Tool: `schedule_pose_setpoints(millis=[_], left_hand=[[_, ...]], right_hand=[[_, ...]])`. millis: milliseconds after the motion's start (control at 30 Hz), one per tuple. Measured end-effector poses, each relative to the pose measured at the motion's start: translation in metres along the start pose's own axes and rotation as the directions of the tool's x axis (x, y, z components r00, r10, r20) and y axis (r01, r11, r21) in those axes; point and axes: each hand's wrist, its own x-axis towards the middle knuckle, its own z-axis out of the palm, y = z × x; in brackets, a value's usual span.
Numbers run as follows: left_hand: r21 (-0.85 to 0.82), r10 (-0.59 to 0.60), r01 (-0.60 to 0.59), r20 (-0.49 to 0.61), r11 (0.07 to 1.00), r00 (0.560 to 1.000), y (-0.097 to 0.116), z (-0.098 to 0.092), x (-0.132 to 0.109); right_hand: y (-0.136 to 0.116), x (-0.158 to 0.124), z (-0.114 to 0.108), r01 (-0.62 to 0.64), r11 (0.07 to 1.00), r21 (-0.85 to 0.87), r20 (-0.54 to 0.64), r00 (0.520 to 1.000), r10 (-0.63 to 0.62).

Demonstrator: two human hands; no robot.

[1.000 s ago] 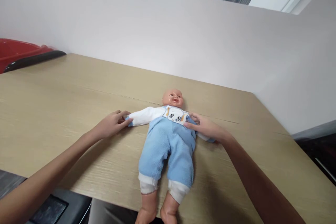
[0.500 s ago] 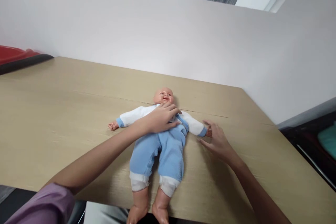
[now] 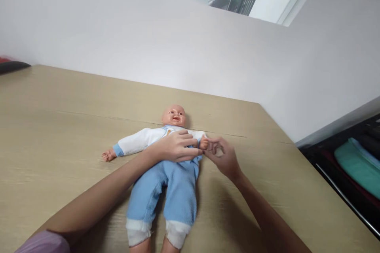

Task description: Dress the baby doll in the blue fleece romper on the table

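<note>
A baby doll (image 3: 166, 184) in a blue romper with white sleeves lies face up on a wooden table (image 3: 59, 126), head toward the wall. My left hand (image 3: 175, 147) rests on the doll's chest, fingers curled over the cloth. My right hand (image 3: 221, 154) pinches the doll's small hand, which is folded in against its chest. The doll's other arm lies stretched out to the left on the tabletop. Its feet are cut off by the bottom edge of the view.
A white partition wall (image 3: 178, 47) runs along the back of the table. A dark bin with teal cloth (image 3: 359, 166) sits below the table's right edge. A black and red object (image 3: 8, 65) shows at the far left.
My left hand moved from the doll's outstretched sleeve onto its chest. My right hand took the doll's other hand and folded that arm inward. The view has shifted right.
</note>
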Motion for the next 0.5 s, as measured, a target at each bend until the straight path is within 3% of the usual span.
schedule_pose_setpoints(millis=[67, 133, 167, 233, 300, 367, 500], left_hand=[[-0.083, -0.038, 0.03, -0.105, 0.996, 0.994, 0.001, -0.002, -0.002], [-0.245, -0.204, 0.156, -0.183, 0.957, 0.962, 0.001, -0.004, 0.0], [-0.353, -0.316, 0.241, -0.173, 0.904, 0.933, 0.0, -0.004, 0.002], [-0.551, -0.533, 0.42, -0.053, 0.721, 0.845, -0.004, -0.003, 0.008], [-0.642, -0.652, 0.54, 0.081, 0.545, 0.754, -0.01, 0.002, 0.012], [-0.617, -0.694, 0.597, 0.112, 0.513, 0.711, -0.015, 0.01, 0.014], [-0.41, -0.67, 0.638, 0.083, 0.652, 0.737, -0.017, 0.022, 0.011]], right_hand=[[-0.01, 0.002, 0.019, 0.034, 0.999, -0.011, 0.039, 0.999, -0.034], [-0.016, 0.0, 0.03, 0.052, 0.998, -0.031, 0.057, 0.997, -0.05], [-0.018, -0.002, 0.033, 0.06, 0.997, -0.037, 0.068, 0.996, -0.058], [-0.019, -0.008, 0.034, 0.037, 0.999, 0.01, 0.104, 0.994, -0.038], [-0.015, -0.015, 0.034, -0.093, 0.976, 0.199, 0.124, 0.99, 0.069], [-0.01, -0.021, 0.038, -0.258, 0.851, 0.458, 0.127, 0.966, 0.224], [0.003, -0.022, 0.051, -0.391, 0.499, 0.773, 0.123, 0.865, 0.487]])
